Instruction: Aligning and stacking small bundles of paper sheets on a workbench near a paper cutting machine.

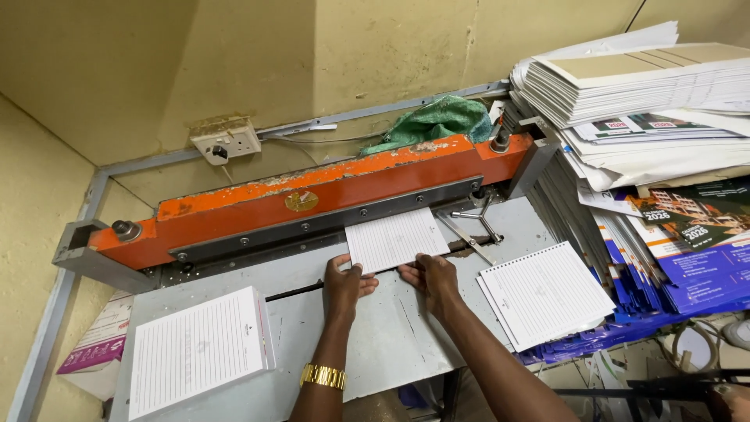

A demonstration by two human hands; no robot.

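A small stack of lined white sheets lies on the grey metal table, its far edge tucked under the bar of an orange punching machine. My left hand, with a gold watch on the wrist, presses the near left corner of the sheets. At the near right corner my right hand grips the same sheets. Both hands lie side by side at the machine's front.
A stack of lined pads sits at the table's left. Punched lined sheets lie at the right. Tall piles of printed paper and blue booklets crowd the right side. A wall socket and a green cloth are behind the machine.
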